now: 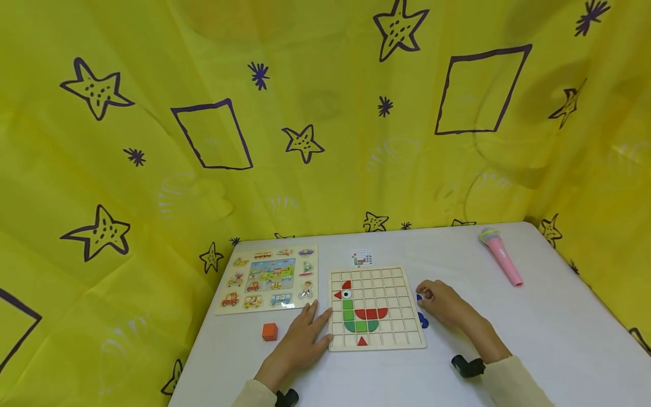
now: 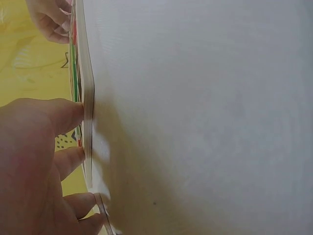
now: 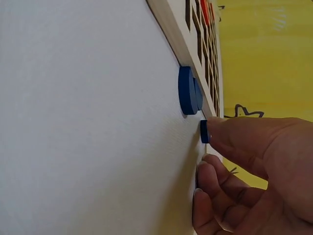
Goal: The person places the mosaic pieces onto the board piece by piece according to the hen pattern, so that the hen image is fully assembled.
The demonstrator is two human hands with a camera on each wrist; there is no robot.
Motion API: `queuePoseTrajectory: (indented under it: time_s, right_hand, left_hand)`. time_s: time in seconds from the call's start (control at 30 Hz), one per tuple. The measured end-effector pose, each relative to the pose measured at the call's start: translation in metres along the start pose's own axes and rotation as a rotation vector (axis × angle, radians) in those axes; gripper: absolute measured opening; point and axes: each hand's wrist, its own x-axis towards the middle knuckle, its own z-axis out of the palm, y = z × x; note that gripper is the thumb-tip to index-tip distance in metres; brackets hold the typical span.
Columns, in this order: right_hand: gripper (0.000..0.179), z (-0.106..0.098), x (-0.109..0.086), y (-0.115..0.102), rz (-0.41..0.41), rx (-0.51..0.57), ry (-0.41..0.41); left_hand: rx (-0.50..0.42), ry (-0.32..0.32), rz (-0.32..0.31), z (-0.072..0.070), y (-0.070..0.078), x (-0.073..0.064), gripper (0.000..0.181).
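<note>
A pale wooden grid board (image 1: pixel 394 333) holds red, green and white pieces set in a bird-like figure. My left hand (image 1: pixel 303 339) rests at its left side, fingers spread, with the thumb and a fingertip touching the edge, as the left wrist view also shows. Beyond the right edge, my right hand (image 1: pixel 444 302) reaches down with bent fingers. In the right wrist view its thumb touches a small blue piece (image 3: pixel 204 132); whether a finger meets it from the other side is unclear. Two rounded blue pieces (image 3: pixel 187 90) lie nearby against the board.
A picture puzzle board (image 1: pixel 221 305) with vehicles lies at the back left. An orange cube (image 1: pixel 270 332) sits in front of it. Behind the grid board is a small pattern card (image 1: pixel 361 258). A pink toy microphone (image 1: pixel 503 260) lies at the back right, before a yellow curtain (image 1: pixel 335 192).
</note>
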Motion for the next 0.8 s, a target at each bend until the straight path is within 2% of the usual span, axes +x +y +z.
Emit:
queuePoseTrajectory:
  time_s: [0.4, 0.8]
  right_hand:
    - [0.022, 0.006, 0.002, 0.007, -0.013, -0.01, 0.028]
    - [0.022, 0.011, 0.001, 0.004, -0.013, -0.024, 0.061]
  left_hand:
    - [0.01, 0.005, 0.007, 0.001, 0.001, 0.0, 0.062]
    - [0.014, 0.002, 0.008, 0.001, 0.001, 0.001, 0.062]
